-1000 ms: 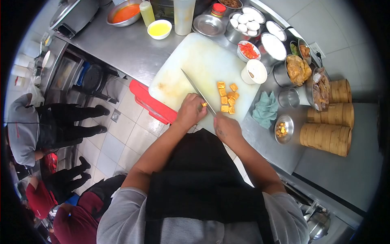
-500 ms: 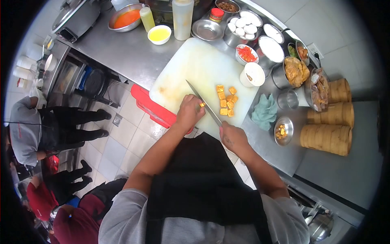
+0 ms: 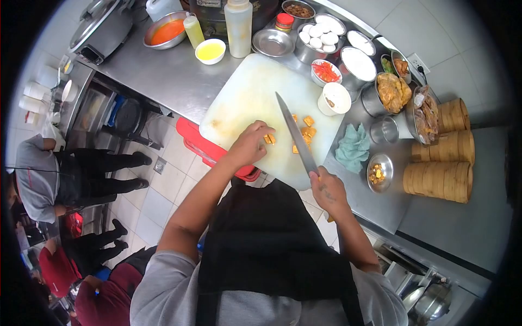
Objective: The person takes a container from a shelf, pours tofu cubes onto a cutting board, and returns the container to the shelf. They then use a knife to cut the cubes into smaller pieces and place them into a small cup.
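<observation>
In the head view, the right hand grips a knife above the orange cubes on the board just ahead, and the left hand pinches one piece at its fingertips; this is likely mid-chopping, so the next cut must miss those fingers.

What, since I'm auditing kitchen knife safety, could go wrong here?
The long steel knife in the right hand points across the white plastic cutting board, close beside the left hand, whose fingers rest at the orange food cubes; a slip could cut them. The board's near corner seems to overhang the steel counter edge, so it might tip.
</observation>
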Demonstrator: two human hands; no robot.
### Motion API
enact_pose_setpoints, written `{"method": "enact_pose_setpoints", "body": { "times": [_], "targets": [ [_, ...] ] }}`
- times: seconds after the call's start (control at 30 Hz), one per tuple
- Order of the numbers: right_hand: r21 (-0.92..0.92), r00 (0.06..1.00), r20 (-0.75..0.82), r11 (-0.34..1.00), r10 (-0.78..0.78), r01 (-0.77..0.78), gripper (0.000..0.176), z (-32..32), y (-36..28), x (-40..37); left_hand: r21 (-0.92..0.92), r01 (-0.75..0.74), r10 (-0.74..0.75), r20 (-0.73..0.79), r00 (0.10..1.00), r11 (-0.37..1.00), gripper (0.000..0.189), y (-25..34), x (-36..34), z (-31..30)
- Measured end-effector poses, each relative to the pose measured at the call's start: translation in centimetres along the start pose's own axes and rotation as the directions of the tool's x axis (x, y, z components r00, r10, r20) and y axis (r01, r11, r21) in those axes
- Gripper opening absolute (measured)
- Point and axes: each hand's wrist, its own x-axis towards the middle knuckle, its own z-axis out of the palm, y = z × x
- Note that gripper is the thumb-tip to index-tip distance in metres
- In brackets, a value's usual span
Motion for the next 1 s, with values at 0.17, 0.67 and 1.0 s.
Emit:
{"method": "enact_pose_setpoints", "body": {
  "times": [0.17, 0.67, 1.0],
  "targets": [
    [-0.022, 0.998, 0.014, 0.998, 0.053, -0.053, 0.032, 0.5, 1.2, -1.2, 0.190, -0.047, -0.005, 0.262, 0.965, 0.981, 0.040, -1.0, 1.0, 0.0],
    [-0.086, 0.998, -0.003, 0.994, -0.066, 0.065, 0.024, 4.4, 1.3, -2.2, 0.071, 0.295, -0.303, 0.180, 0.936, 0.953, 0.024, 0.4, 0.1, 1.7],
    [-0.117, 0.997, 0.022, 0.990, -0.076, 0.078, 0.024, 3.9, 1.4, -1.9, 0.082, 0.250, -0.256, 0.089, 0.962, 0.965, 0.019, 1.1, 0.0, 1.6]
  ]
}}
